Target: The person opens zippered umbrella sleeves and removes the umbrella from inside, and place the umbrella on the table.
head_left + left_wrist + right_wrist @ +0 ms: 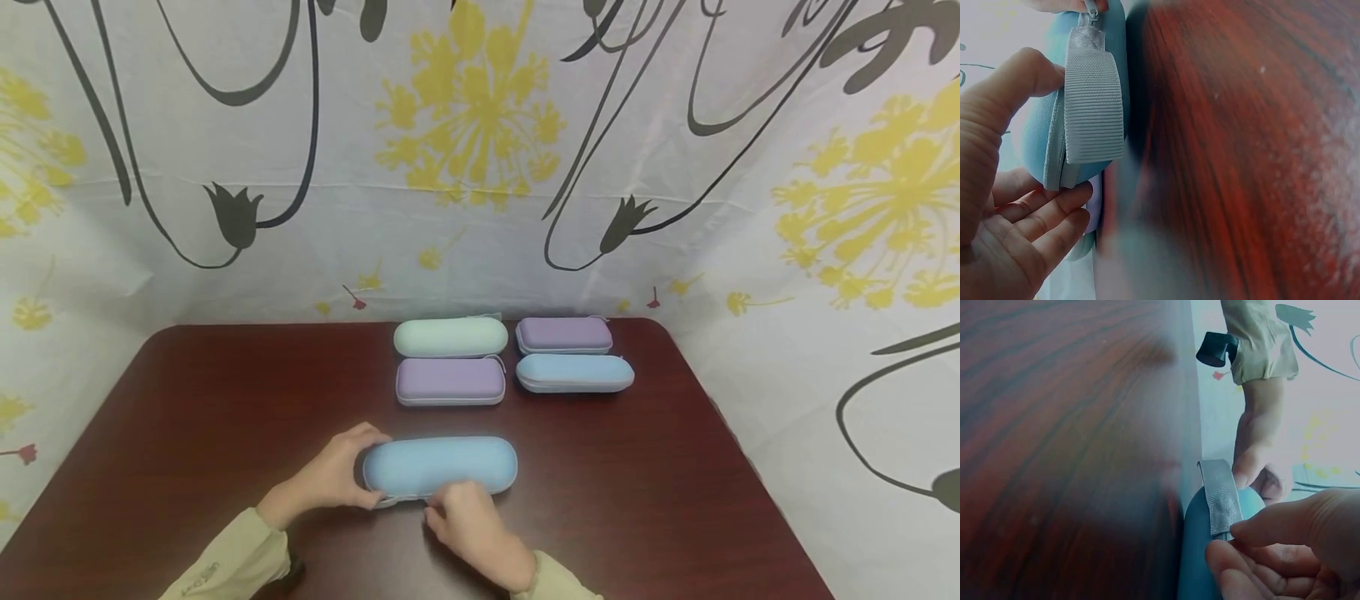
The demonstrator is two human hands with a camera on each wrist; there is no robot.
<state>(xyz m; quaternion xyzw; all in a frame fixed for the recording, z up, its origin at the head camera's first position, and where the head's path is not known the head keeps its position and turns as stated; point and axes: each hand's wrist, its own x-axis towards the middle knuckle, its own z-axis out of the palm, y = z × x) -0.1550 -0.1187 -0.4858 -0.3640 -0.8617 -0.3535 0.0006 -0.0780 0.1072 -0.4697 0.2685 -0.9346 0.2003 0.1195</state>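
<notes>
A blue hard-shell zip case [441,461] with rounded ends lies in the near middle of the table. My left hand [336,472] grips its left end, thumb on the near side and fingers round the far side. At the near side my right hand [474,529] pinches the zipper pull [1092,9] between thumb and bent index finger. From that pull a grey ribbed wrist strap [1093,106] extends toward the left end, close by my left thumb. The zipper seam [1055,144] shows closed at the case's left end in the left wrist view.
Behind, two rows of cases stand close together: a mint case [450,338] and a purple one [564,335] at the back, another purple case [450,382] and a light blue one [575,372] in front. A patterned cloth [480,250] hangs along the dark wooden table's [247,392] far edge.
</notes>
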